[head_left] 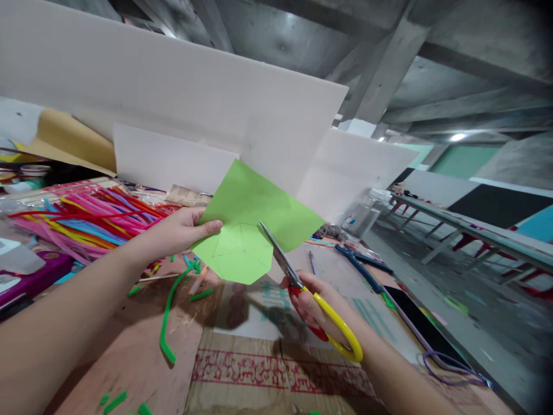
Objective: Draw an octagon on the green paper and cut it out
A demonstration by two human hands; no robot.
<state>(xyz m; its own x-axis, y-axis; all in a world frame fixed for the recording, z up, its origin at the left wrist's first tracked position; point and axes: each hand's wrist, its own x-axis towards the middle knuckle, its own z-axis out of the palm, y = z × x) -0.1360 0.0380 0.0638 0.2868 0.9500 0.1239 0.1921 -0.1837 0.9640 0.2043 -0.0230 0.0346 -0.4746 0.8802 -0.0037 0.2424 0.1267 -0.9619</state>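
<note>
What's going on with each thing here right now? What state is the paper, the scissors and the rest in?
green paper: held up off the table, partly cut, pencil lines on it
left hand: pinching the paper's left edge
scissors: blades at the paper's right edge, look nearly closed
right hand: fingers through the yellow and red handles
green pipe cleaner: lying bent on the table
coloured pipe cleaners: piled at the left
phone: screen dark

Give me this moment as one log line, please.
left hand: pinches green paper | right hand: holds scissors, blades at paper edge | beside: pile of coloured strips
</note>
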